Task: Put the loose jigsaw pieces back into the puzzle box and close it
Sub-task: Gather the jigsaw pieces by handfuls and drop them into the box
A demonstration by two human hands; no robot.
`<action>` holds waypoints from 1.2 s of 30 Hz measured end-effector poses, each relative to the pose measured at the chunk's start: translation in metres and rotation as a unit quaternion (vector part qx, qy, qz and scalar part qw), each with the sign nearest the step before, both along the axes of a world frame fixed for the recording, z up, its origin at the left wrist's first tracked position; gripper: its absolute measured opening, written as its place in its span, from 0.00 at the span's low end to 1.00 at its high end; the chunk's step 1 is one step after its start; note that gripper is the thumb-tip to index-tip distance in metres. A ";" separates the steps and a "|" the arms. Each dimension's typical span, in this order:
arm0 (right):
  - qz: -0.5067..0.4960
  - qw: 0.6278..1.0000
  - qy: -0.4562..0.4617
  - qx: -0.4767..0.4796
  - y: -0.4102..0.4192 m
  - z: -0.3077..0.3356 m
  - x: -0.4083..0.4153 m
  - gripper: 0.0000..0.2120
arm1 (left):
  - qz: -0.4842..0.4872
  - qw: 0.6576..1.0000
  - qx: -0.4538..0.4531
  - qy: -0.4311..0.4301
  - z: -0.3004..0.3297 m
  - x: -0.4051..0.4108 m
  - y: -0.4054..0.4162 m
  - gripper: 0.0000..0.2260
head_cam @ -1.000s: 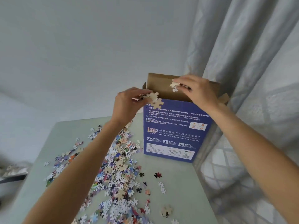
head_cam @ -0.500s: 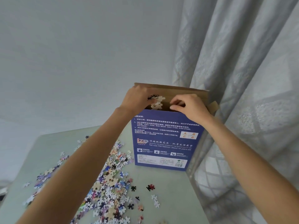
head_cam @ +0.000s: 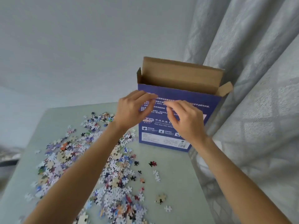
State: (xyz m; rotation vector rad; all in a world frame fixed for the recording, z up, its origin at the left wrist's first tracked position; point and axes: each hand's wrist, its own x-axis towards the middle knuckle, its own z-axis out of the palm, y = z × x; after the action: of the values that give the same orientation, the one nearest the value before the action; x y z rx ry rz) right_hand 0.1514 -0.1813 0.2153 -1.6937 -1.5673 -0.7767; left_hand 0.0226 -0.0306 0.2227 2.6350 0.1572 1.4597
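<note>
A blue puzzle box stands upright at the table's far right edge, its brown lid flap raised and its top open. My left hand and my right hand hover side by side in front of the box's blue face, below its opening. Both hands have curled, parted fingers with no piece visible in them. A wide scatter of loose jigsaw pieces covers the table to the left of the box and runs under my left forearm. A few single pieces lie apart nearer the box.
The pale green table ends close to the right of the box, where a grey curtain hangs against it. A white wall stands behind. A dark object shows at the left edge, off the table.
Both hands held pieces at the box's opening, let them go inside, and have now dropped lower in front of the box with nothing in them.
</note>
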 end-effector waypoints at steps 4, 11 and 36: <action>0.044 0.988 0.069 -0.133 -0.020 -0.082 -0.051 0.08 | 0.057 0.981 -0.154 0.098 -0.072 -0.070 -0.023 0.10; 0.034 0.797 0.237 -0.554 -0.031 -0.205 -0.129 0.33 | 0.223 0.800 -0.396 0.393 -0.181 -0.191 -0.063 0.15; 0.010 0.752 0.313 -0.580 -0.069 -0.244 -0.222 0.29 | 0.182 0.720 -0.462 0.485 -0.264 -0.228 -0.138 0.30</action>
State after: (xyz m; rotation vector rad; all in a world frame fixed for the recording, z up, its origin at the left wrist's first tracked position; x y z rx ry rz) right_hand -0.0708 -0.2498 -0.0285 -2.3386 -1.5797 0.9999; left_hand -0.2051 -0.1687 -0.0409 2.1486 1.1729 -0.2279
